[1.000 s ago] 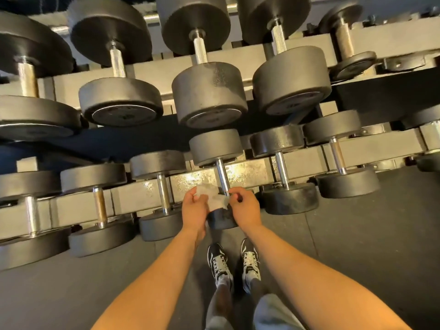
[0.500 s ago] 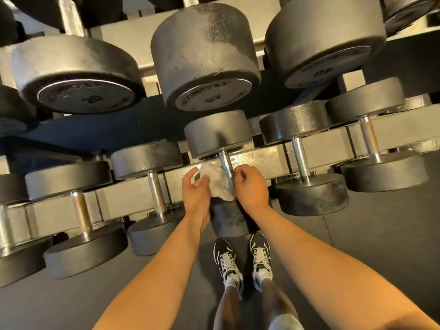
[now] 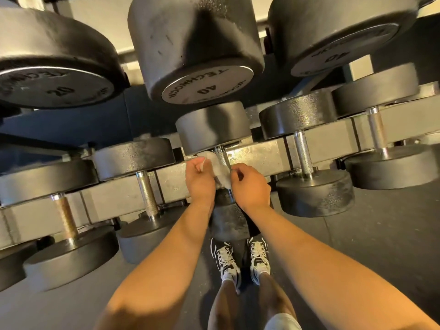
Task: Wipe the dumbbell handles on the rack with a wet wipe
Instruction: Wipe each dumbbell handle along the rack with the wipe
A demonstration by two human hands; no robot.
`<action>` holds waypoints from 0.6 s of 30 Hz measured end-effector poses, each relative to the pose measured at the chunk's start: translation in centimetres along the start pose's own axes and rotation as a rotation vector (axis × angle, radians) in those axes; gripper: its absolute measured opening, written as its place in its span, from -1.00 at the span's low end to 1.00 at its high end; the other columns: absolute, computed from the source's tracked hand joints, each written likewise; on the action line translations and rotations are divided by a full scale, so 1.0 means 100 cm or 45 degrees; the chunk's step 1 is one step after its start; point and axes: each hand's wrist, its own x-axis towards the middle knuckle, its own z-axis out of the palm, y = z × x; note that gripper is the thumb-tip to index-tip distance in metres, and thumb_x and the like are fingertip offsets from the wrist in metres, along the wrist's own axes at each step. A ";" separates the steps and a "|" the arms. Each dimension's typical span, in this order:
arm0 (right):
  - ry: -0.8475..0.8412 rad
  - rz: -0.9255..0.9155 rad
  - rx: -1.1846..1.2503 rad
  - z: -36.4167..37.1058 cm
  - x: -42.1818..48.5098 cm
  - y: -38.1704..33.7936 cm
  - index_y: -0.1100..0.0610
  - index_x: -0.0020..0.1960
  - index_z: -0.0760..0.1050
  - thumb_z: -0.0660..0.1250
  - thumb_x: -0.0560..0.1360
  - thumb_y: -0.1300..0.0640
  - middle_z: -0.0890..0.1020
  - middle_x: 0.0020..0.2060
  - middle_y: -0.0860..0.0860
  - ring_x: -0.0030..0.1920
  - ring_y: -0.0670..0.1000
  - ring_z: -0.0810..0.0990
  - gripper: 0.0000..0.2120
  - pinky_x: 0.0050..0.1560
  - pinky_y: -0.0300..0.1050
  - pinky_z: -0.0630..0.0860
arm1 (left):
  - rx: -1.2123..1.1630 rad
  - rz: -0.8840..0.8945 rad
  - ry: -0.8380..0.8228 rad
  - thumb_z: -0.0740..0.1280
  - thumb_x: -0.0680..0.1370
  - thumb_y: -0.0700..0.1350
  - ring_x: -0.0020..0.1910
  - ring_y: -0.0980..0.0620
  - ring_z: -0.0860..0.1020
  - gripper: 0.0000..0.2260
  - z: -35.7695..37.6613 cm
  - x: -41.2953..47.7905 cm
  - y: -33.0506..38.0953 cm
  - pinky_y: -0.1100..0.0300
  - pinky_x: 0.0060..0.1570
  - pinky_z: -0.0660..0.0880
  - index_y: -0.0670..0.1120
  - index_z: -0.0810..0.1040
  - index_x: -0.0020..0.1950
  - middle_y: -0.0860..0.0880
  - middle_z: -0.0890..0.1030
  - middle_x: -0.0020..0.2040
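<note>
Both hands are at the middle dumbbell (image 3: 213,126) on the lower tier of the rack (image 3: 258,155), which lies straight ahead of the person, its far head up by the rack beam and its near head low between the two wrists. The left hand (image 3: 200,181) is closed, with curled fingers (image 3: 198,163) and the thumb pinching one end of the wet wipe (image 3: 221,173). The right hand (image 3: 252,185) is closed too, its curled fingers (image 3: 238,170) pinching the other end. The wipe is a crumpled white strip stretched between the two hands and lying against the ribbed metal handle (image 3: 222,157) of that dumbbell, about midway along the bar. The upper stretch of the handle shows bare above it. Whether the wipe passes fully round the back of the bar cannot be told. The hands sit just beside each other, one on each side of the handle, not touching. Neither hand touches the weights themselves as far as can be seen. To either side more dumbbells rest on the same tier, and bigger ones hang over from the tier above, one end plate marked 40 (image 3: 207,86) and another marked 20 (image 3: 57,89). Below the forearms, two black and white shoes (image 3: 225,260) stand on the dark floor (image 3: 371,236).
</note>
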 end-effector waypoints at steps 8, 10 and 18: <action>-0.033 -0.068 0.090 -0.001 0.000 0.005 -0.12 0.25 0.54 0.32 0.55 -0.19 0.66 0.01 -0.12 -0.03 -0.04 0.62 -0.68 -0.02 -0.04 0.58 | -0.005 -0.002 -0.166 0.28 0.63 -0.32 -0.34 0.29 0.54 -0.84 -0.001 -0.009 -0.002 0.38 -0.39 0.48 -0.11 0.53 0.14 -0.01 0.56 -0.06; -0.025 -0.097 0.129 0.000 -0.001 0.005 -0.13 0.26 0.54 0.33 0.54 -0.20 0.66 0.01 -0.13 -0.04 -0.05 0.62 -0.67 -0.02 -0.03 0.59 | -0.038 -0.020 -0.215 0.29 0.64 -0.29 -0.20 0.20 0.61 -0.83 -0.007 -0.012 -0.007 0.28 -0.28 0.56 -0.06 0.56 0.15 -0.03 0.63 0.02; -0.071 -0.174 0.205 -0.008 -0.009 0.005 -0.21 0.25 0.51 0.30 0.55 -0.26 0.66 -0.05 -0.19 -0.08 -0.13 0.61 -0.68 -0.04 -0.09 0.57 | -0.445 -0.255 -0.374 0.15 0.58 -0.36 0.15 -0.10 0.63 -0.61 -0.013 -0.023 0.000 0.01 0.18 0.57 -0.09 0.55 0.33 -0.18 0.64 0.21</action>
